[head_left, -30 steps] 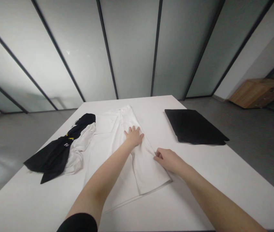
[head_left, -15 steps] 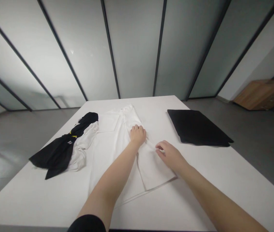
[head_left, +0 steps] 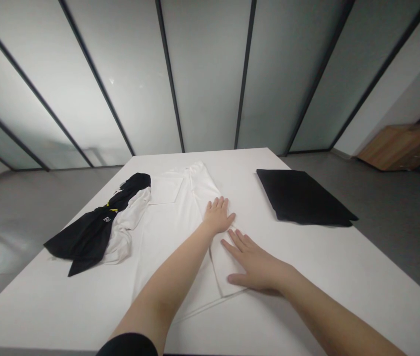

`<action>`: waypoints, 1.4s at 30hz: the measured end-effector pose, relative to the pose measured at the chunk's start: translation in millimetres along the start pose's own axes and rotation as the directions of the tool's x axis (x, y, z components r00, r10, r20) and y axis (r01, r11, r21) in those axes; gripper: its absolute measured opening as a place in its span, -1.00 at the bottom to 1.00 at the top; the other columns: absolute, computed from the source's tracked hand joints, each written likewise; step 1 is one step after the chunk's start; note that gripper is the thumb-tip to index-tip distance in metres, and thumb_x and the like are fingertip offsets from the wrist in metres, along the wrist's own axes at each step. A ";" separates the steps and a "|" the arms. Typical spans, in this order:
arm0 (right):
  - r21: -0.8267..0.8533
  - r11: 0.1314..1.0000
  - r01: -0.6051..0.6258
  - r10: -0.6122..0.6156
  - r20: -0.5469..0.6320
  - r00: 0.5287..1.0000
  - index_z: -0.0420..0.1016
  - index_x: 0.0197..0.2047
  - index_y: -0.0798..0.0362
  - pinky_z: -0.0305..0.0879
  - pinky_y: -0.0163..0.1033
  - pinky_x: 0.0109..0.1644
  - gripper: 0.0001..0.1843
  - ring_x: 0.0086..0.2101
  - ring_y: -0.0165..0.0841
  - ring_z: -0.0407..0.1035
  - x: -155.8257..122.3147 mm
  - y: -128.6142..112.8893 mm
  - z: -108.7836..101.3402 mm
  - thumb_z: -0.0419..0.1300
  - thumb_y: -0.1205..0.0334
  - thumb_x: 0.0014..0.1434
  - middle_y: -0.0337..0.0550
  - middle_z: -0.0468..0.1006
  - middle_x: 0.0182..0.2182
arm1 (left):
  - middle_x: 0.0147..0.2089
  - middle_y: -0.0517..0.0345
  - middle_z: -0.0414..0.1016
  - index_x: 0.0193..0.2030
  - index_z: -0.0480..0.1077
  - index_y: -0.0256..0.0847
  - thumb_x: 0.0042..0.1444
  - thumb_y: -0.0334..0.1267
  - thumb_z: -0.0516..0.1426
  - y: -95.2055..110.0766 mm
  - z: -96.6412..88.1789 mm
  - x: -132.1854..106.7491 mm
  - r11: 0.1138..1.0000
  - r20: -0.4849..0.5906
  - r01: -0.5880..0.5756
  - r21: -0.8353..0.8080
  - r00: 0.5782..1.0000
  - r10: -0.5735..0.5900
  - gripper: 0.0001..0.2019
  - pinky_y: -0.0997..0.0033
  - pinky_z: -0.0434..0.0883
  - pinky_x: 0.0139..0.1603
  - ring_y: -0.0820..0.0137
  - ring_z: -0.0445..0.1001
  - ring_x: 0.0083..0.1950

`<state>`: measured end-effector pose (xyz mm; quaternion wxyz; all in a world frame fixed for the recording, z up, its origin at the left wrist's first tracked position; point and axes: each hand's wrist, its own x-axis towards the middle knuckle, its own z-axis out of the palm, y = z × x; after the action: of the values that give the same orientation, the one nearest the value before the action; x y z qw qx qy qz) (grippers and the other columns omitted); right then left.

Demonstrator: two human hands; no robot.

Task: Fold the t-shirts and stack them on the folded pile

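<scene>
A white T-shirt (head_left: pixel 165 237) lies spread on the table, its right side and sleeve folded inward over the body. My left hand (head_left: pixel 217 215) rests palm down on the folded side, fingers stretched out. Close by, nearer to me, my right hand (head_left: pixel 250 262) lies flat with fingers spread on the sleeve (head_left: pixel 222 272). Neither hand grips anything. Part of the sleeve's edge is hidden under my right hand, and my left forearm covers some of the shirt's body.
Crumpled black clothing (head_left: pixel 94 227) and white cloth (head_left: pixel 124 237) lie along the left of the white table (head_left: pixel 65 316). A flat, folded black cloth (head_left: pixel 302 198) lies at the right. Frosted glass panels (head_left: pixel 206 74) stand behind, and a wooden cabinet (head_left: pixel 398 148) is far right.
My left hand has flattened out and shifted slightly right and nearer. My right hand has opened from curled fingers and come down and left onto the sleeve.
</scene>
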<state>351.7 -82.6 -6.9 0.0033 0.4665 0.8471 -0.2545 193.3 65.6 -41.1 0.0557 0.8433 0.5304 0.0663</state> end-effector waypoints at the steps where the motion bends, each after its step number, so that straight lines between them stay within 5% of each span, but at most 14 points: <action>1: -0.008 1.000 0.009 -0.009 0.002 1.000 -0.09 0.66 -0.03 -0.31 0.28 0.59 0.13 0.55 0.17 -0.47 -0.1 -0.7 2.6 0.29 -0.32 0.26 0.10 -0.34 0.62 | 0.68 -0.09 -0.04 0.66 -0.06 -0.19 0.42 0.21 -0.15 -0.1 0.9 2.3 0.999 -0.004 0.045 0.001 0.999 -0.045 -0.20 -0.12 -0.07 0.62 0.00 -0.10 0.68; 6: -0.081 0.996 -0.039 0.033 -0.080 0.996 -0.02 0.65 -0.05 -0.27 0.33 0.56 0.00 0.55 0.21 -0.40 5.5 -13.3 14.7 0.15 -0.35 0.36 0.14 -0.24 0.62 | 0.68 -0.25 -0.10 0.64 -0.05 -0.38 0.40 0.24 -0.15 1.6 -0.3 13.8 0.979 -0.007 0.203 0.015 0.979 -0.203 -0.12 -0.12 -0.09 0.62 -0.07 -0.13 0.68; 11: -0.109 0.962 -0.252 0.208 -0.307 0.929 0.24 0.55 0.10 -0.09 0.36 0.50 -0.18 0.51 0.28 -0.09 20.5 -23.9 24.4 0.01 -0.27 0.47 0.29 0.05 0.55 | 0.66 -0.20 -0.01 0.62 0.05 -0.28 0.39 0.27 -0.13 -0.1 -5.6 22.1 0.975 -0.025 0.220 0.015 0.975 -0.219 -0.15 -0.10 0.04 0.58 -0.08 0.00 0.64; 15: -0.098 0.930 -0.354 0.290 -0.396 0.871 0.19 0.55 0.30 -0.22 0.34 0.54 -0.16 0.52 0.29 -0.17 33.9 -21.9 26.8 0.04 -0.16 0.47 0.40 0.00 0.55 | 0.63 -0.09 0.12 0.58 0.14 -0.15 0.45 0.15 -0.18 -2.8 -4.7 25.6 0.976 -0.118 0.216 0.001 0.970 -0.214 -0.30 -0.06 0.16 0.52 0.01 0.16 0.57; 18: -0.131 0.965 -0.226 0.161 -0.381 0.910 0.12 0.59 0.22 -0.21 0.33 0.55 -0.20 0.55 0.21 -0.26 39.8 -21.2 27.2 0.01 -0.11 0.48 0.30 -0.12 0.59 | 0.63 -0.09 0.11 0.59 0.14 -0.18 0.45 0.09 -0.17 -5.2 -3.3 27.8 0.978 -0.124 0.211 0.001 0.970 -0.209 -0.31 -0.05 0.13 0.54 0.02 0.13 0.59; 22: -0.137 0.981 -0.138 0.098 -0.262 0.960 0.09 0.62 0.07 -0.30 0.48 0.51 -0.11 0.54 0.30 -0.30 36.2 -26.7 29.2 -0.01 -0.30 0.45 0.23 -0.14 0.60 | 0.66 -0.08 0.02 0.62 0.08 -0.19 0.43 0.12 -0.17 -8.7 -4.2 31.8 0.978 -0.071 0.210 -0.005 0.975 -0.209 -0.27 -0.09 0.01 0.59 -0.01 -0.01 0.65; 27: -0.068 0.936 -0.346 0.322 -0.235 0.917 0.01 0.65 -0.02 -0.45 0.68 0.40 0.21 0.50 0.55 -0.43 27.9 -36.9 29.7 0.10 -0.61 0.20 0.26 -0.24 0.61 | 0.68 -0.11 -0.07 0.63 0.03 -0.25 0.42 0.14 -0.18 -10.2 -5.2 39.6 0.969 -0.042 0.247 -0.007 0.968 -0.248 -0.23 -0.11 -0.02 0.60 -0.01 -0.07 0.67; 33: -0.099 0.861 -0.498 0.453 -0.294 0.841 0.03 0.63 0.16 -0.39 0.63 0.42 -0.02 0.49 0.52 -0.29 35.8 -28.3 21.3 0.02 -0.34 0.42 0.35 -0.17 0.59 | 0.67 -0.13 -0.02 0.63 0.06 -0.25 0.44 0.11 -0.18 -10.7 -5.6 44.3 0.960 -0.081 0.279 -0.009 0.957 -0.279 -0.25 -0.12 -0.01 0.60 0.00 -0.05 0.67; 36: -0.138 0.911 -0.389 0.332 -0.316 0.889 0.08 0.62 0.15 -0.35 0.50 0.49 -0.09 0.51 0.44 -0.31 35.1 -20.7 17.4 0.05 -0.26 0.43 0.33 -0.14 0.59 | 0.66 -0.16 0.02 0.62 0.08 -0.28 0.45 0.10 -0.17 -10.9 -6.6 43.1 0.964 -0.100 0.265 -0.006 0.959 -0.264 -0.26 -0.12 0.00 0.60 -0.01 -0.03 0.66; 39: -0.154 0.982 -0.113 0.076 -0.231 0.970 0.14 0.60 0.03 -0.25 0.42 0.50 -0.17 0.53 0.32 -0.26 27.7 -21.8 13.0 0.10 -0.21 0.43 0.23 -0.09 0.60 | 0.65 -0.17 0.03 0.60 0.11 -0.27 0.46 0.10 -0.15 -9.8 -7.7 40.3 0.967 -0.097 0.254 -0.009 0.962 -0.254 -0.28 -0.14 0.00 0.59 -0.02 -0.03 0.65; 42: -0.113 0.988 0.101 -0.122 -0.200 0.972 0.38 0.46 0.04 0.00 0.29 0.46 -0.31 0.42 0.17 0.11 18.8 -30.4 4.8 0.22 -0.11 0.38 0.25 0.26 0.46 | 0.61 -0.20 0.13 0.53 0.21 -0.27 0.47 0.06 -0.12 -6.5 -9.9 35.5 0.976 -0.137 0.220 0.002 0.966 -0.217 -0.36 -0.14 0.06 0.56 -0.04 0.06 0.61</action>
<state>315.8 -83.1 -2.6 -0.0752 0.4412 0.8797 -0.1609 201.1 100.6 -30.5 0.0190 0.7737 0.6232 0.1125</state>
